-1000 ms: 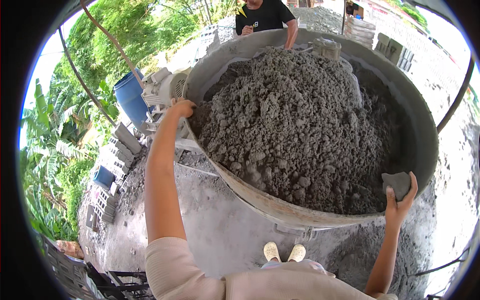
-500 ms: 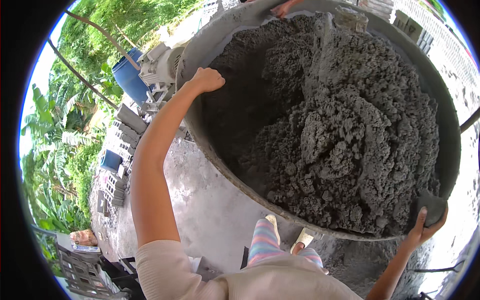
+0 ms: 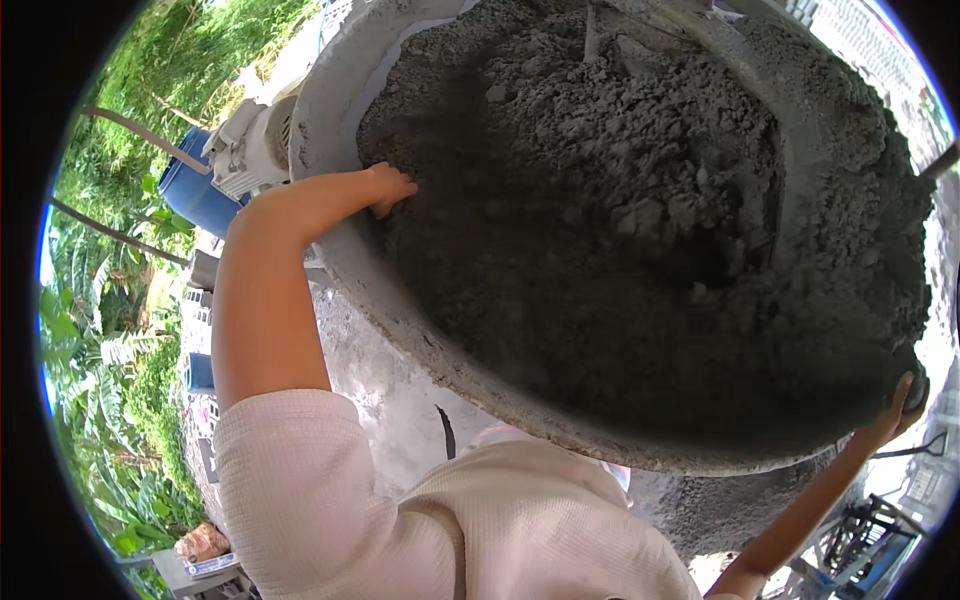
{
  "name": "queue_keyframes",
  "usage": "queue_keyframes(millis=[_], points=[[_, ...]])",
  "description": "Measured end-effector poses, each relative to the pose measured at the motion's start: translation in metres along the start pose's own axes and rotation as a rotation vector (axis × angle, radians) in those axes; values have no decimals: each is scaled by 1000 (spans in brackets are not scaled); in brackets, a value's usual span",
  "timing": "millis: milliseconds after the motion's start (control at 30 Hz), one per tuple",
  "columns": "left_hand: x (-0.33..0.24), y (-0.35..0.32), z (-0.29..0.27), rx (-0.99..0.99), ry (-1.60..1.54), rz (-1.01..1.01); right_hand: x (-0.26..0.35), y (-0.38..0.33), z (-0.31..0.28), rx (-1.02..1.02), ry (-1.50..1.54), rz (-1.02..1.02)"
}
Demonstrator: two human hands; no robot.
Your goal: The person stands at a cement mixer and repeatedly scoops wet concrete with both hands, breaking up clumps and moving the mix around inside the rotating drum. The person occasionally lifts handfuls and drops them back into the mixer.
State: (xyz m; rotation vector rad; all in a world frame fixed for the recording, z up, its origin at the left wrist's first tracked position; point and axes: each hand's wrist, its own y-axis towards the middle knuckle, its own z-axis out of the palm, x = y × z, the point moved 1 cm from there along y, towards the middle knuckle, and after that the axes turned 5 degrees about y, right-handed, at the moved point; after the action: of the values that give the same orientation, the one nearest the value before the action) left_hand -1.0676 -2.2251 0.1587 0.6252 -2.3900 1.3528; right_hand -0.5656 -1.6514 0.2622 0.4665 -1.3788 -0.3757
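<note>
A large round mixer pan (image 3: 430,365) holds damp grey mortar (image 3: 640,170). At the pan's left side my left hand (image 3: 392,188) hangs over the inner edge with its fingers curled. Whatever those fingers may hold is hidden. Over at the lower right rim, my right hand (image 3: 895,412) grips a dark grey, rounded piece (image 3: 915,390) whose kind I cannot make out. A mortar-coated mixing arm (image 3: 800,170) curves through the mix, and the near part of the mortar is in shadow and smeared by motion.
A motor (image 3: 245,145) sits against the pan's left outside, beside a blue barrel (image 3: 185,185). Hollow blocks (image 3: 197,325) are stacked further left, before green plants (image 3: 130,340). A metal rod (image 3: 940,160) shows at the right. Concrete floor (image 3: 370,350) lies below the pan.
The view has shifted closer over the pan. The mortar and the mixing arm have turned. My left hand has gone from a raised fist to curled fingers; my right hand still grips the grey piece.
</note>
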Motion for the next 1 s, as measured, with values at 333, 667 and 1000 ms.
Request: queue_keyframes(millis=[333, 667, 1000], points=[[1, 2, 16, -119, -22, 8, 16, -7, 14, 63, -84, -56], [6, -20, -83, 10, -213, -400, 9, 2, 6, 213, -184, -115], [-175, -81, -309, -65, -1016, 451, 40, 11, 31, 1045, -371, -154]])
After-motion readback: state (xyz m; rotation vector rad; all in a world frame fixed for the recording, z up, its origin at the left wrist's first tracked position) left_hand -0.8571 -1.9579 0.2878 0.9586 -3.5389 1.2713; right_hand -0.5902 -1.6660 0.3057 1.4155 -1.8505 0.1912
